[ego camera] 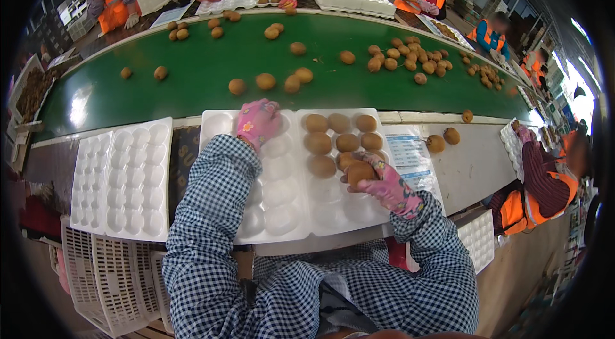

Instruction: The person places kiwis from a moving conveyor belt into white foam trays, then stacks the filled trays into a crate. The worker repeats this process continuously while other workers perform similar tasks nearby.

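Observation:
Both my hands wear pink flowered gloves. My right hand [377,180] grips a kiwifruit [360,174] over a white moulded tray [331,209], whose upper pockets hold several kiwifruits [318,143]. Another fruit lies just behind the gripped one, beside my fingers. My left hand [259,121] rests at the top of a second white tray [281,192], which adjoins the first; its visible pockets hold no fruit. The fingers of that hand are curled away from the camera, and whether they hold something is hidden.
A green conveyor belt [202,70] carries scattered kiwifruits [265,81] beyond the trays. More moulded trays [137,178] lie at the left, above white plastic crates [113,281]. A printed sheet [415,159] and loose kiwifruits [436,143] lie at the right. Several people work around the belt.

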{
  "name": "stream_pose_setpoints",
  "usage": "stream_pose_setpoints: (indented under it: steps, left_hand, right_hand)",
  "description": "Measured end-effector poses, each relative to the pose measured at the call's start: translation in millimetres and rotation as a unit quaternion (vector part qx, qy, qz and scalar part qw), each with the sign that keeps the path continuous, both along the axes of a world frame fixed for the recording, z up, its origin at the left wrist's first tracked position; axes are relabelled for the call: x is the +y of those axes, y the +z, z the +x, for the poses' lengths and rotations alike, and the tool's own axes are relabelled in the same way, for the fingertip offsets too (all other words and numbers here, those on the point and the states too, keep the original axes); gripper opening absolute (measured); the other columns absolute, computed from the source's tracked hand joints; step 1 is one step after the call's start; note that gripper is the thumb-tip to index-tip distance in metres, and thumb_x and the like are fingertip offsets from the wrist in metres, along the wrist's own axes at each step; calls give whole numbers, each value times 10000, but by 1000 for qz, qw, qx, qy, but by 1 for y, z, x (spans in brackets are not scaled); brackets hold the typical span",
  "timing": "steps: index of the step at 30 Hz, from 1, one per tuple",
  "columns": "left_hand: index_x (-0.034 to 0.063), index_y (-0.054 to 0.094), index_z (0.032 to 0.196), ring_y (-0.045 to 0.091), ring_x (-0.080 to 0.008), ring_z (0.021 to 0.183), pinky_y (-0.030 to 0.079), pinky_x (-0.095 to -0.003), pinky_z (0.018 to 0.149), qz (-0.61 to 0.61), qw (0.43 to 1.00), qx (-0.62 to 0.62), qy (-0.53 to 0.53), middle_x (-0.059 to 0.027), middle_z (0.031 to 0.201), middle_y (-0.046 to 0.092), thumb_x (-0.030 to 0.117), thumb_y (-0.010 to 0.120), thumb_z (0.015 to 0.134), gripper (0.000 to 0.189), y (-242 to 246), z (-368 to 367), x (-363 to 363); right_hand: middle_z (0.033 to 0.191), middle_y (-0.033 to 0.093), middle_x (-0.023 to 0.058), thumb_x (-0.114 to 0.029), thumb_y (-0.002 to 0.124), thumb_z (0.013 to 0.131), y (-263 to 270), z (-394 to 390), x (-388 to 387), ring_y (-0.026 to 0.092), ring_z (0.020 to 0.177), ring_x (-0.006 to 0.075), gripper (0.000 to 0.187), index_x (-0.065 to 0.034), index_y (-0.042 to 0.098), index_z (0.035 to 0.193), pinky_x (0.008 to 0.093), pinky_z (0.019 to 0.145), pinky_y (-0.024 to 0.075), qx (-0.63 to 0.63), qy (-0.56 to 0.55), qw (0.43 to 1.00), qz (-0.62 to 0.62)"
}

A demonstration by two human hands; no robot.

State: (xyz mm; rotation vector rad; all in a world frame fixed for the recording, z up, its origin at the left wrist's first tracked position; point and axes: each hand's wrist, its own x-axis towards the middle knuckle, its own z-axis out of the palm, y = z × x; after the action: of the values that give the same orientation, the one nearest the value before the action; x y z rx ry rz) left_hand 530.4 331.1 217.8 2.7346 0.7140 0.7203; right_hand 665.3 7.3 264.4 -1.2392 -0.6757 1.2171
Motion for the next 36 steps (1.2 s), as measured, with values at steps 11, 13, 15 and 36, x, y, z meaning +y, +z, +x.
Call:
stream_pose_setpoints:
  steps: [11,13,15,36]
  left_hand:
    - [117,720,983,642,-287,952,474,-429,873,10,1000,19,2,-82,972,691,239,565,850,238,-4,1,1]
    - [120,711,957,637,-284,953,467,-430,880,9,1000,13,11,-75,963,687,248,560,856,222,-6,2,0]
    - [123,711,957,639,-285,948,468,-426,874,11,1000,12,2,-73,959,686,246,555,859,222,-5,2,-1]
    - [97,511,1379,641,-149,903,534,-292,746,-480,828,-242,-159,-69,1209,596,233,528,992,410,38,9,-41]
  right_hand:
    - [1239,533,142,-185,721,775,7,-44,31,552,1137,351,614,-45,518,1337,445,961,461,-645,156,747,40]
    - [1307,502,151,-220,722,789,15,-27,54,526,1181,355,613,-56,515,1342,445,983,452,-643,126,752,63]
    - [1374,472,160,-254,723,804,26,5,84,500,1226,359,612,-68,513,1348,444,1004,443,-636,107,763,38]
    - [1279,583,65,-284,728,898,40,65,157,560,1167,150,611,-38,447,1381,309,1004,460,-195,190,954,129]
